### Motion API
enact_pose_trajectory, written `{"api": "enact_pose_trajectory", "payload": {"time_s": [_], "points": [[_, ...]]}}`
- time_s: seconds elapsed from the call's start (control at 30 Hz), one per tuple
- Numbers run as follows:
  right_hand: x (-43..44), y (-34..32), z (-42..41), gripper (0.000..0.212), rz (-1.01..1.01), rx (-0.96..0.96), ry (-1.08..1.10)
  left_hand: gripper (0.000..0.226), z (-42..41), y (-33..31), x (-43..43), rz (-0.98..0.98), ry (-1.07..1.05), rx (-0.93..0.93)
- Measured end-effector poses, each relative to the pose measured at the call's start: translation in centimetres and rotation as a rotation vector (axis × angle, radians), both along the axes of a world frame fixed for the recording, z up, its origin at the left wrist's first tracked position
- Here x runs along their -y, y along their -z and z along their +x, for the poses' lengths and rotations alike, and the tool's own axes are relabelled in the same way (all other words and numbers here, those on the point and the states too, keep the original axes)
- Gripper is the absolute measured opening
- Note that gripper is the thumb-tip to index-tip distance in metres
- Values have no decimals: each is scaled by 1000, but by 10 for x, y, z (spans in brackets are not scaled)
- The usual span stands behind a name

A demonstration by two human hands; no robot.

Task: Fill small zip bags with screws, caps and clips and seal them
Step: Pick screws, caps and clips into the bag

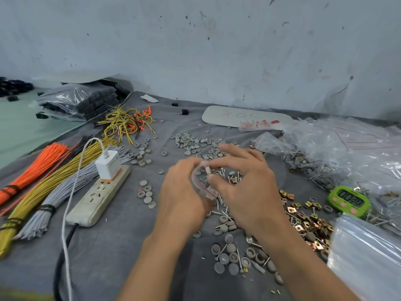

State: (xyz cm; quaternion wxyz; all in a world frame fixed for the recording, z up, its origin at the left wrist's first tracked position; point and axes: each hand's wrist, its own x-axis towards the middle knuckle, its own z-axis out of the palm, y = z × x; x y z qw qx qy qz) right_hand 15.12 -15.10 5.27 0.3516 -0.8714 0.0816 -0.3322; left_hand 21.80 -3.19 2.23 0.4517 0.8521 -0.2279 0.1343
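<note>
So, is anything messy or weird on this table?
Yes. Grey caps, screws and brass clips lie strewn loose and mixed together over the grey cloth, not sorted. A power strip with a white charger plugged in sits beside the wire bundles.

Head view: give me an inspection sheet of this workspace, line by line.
Surface: grey cloth covering the worktop.
Job's things: small zip bag between both hands; grey caps, screws and brass clips scattered loose around them.
Clutter: green timer at right; heap of clear bags behind it.
Grippers: left hand holds the bag; right hand pinches it.
Cables: white charger plugged into power strip, white cable trailing toward the near edge; orange, yellow and grey wire bundles at left.
Surroundings: stained pale wall behind.
</note>
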Motion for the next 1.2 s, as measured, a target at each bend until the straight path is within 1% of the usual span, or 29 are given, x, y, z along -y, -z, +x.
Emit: {"api": "enact_pose_trajectory", "payload": {"time_s": [0.07, 0.13, 0.17, 0.23, 0.3, 0.33, 0.37, 0.4, 0.47, 0.5, 0.57, 0.6, 0.73, 0.83, 0.87, 0.93, 1.0, 1.07, 1.13, 1.2], "points": [[-2, -1, 3, 28, -55, -112, -36, 34, -2, 1, 5, 35, 37, 21], [-1, 0, 5, 28, -83, -210, -50, 36, -1, 1, 5, -35, 52, -24], [0, 0, 6, 29, -71, -213, -59, 38, -1, 1, 3, -69, 52, -54], [3, 0, 5, 28, 4, -134, -47, 43, 1, 1, 0, -138, 39, -124], [8, 4, 1, 26, 87, -9, 23, 41, 5, 0, -5, -247, 20, -180], [10, 7, -1, 24, 89, 6, 65, 40, 8, 1, -7, -312, 3, -198], [12, 9, -2, 22, 57, -36, 85, 39, 10, 0, -10, -380, -26, -217], [11, 12, -4, 19, -1, -132, 60, 39, 13, 0, -12, -451, -62, -238], [1, 16, -6, 13, -131, -392, -65, 37, 18, 0, -16, -594, -125, -266], [-5, 20, -6, 14, -215, -484, -126, 37, 19, 0, -17, -656, -144, -266], [-16, 29, -4, 19, -382, -550, -201, 38, 19, -1, -19, -715, -169, -247], [-20, 33, -3, 19, -420, -554, -214, 40, 19, -1, -20, -705, -179, -233], [-23, 41, -1, 11, -443, -554, -204, 42, 16, 0, -22, -584, -196, -150], [-19, 40, -1, 9, -399, -555, -179, 41, 16, 1, -24, -460, -210, -110], [-17, 37, -1, 9, -365, -530, -146, 42, 15, 1, -24, -402, -206, -98], [-9, 27, 0, 6, -195, -427, -50, 43, 13, 2, -22, -281, -170, -61], [2, 16, -1, 4, -22, -265, 21, 44, 10, 2, -16, -183, -119, -33], [11, 6, -2, 6, 79, -127, 26, 48, 6, 2, -8, -107, -59, -42], [12, -1, -1, 10, 116, -90, -21, 46, 2, 2, -1, -58, -8, -57], [8, 1, 4, 16, 56, -140, -69, 42, 0, 1, 3, -47, 42, -53]]}}
